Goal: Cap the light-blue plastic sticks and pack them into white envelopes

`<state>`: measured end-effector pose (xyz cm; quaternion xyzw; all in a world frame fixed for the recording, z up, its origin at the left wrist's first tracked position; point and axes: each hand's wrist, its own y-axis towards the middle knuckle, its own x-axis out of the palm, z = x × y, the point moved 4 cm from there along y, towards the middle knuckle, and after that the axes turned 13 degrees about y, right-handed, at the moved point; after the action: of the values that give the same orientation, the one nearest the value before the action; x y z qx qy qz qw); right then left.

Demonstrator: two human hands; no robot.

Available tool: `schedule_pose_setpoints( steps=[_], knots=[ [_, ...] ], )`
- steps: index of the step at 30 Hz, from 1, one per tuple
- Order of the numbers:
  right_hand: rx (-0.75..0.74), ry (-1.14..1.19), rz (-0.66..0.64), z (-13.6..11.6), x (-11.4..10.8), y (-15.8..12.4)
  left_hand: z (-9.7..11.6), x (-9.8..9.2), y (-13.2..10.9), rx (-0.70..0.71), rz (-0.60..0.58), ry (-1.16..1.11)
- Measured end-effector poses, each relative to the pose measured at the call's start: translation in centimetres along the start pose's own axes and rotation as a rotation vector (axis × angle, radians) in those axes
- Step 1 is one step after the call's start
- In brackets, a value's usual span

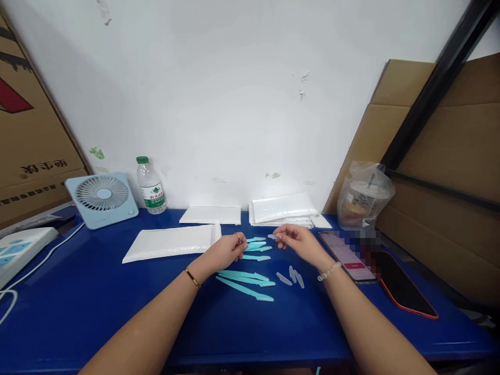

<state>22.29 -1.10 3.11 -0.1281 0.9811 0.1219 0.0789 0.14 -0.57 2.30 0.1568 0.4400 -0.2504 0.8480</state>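
Note:
Several turquoise eyebrow razors (244, 289) lie on the blue table, their blade ends toward the right. My left hand (228, 251) is closed over the handle end of an eyebrow razor (255, 245); other razors beside it are partly hidden by the fingers. Just to the right, my right hand (294, 240) pinches a small clear plastic blade cover (271, 236) between thumb and forefinger, a short gap from the razor tips. Several loose translucent covers (297, 277) are lying below my right hand.
White padded mailers (167, 243) lie left of my hands, with a stack (283, 208) against the wall. A fan (103, 194) and a water bottle (152, 190) stand at back left. Two phones (408, 286) and a bagged drink cup (365, 198) are at right.

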Motion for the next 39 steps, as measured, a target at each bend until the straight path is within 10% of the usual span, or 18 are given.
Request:
schedule_pose_setpoints(
  steps=[14,21,27,39],
  knots=[
    [0.032,0.115,-0.114,0.2,3.3,0.0,0.5,0.8,0.3,0.020,-0.035,-0.073],
    [-0.035,-0.366,-0.111,-0.9,1.0,-0.8,1.1,-0.6,0.1,0.040,0.173,0.282],
    [0.051,-0.501,-0.462,0.0,1.4,-2.1,1.5,0.4,-0.9,0.184,-0.132,0.324],
    [0.093,-0.283,-0.311,-1.2,1.5,-1.5,1.1,-0.3,-0.3,0.033,-0.028,0.218]
  ],
)
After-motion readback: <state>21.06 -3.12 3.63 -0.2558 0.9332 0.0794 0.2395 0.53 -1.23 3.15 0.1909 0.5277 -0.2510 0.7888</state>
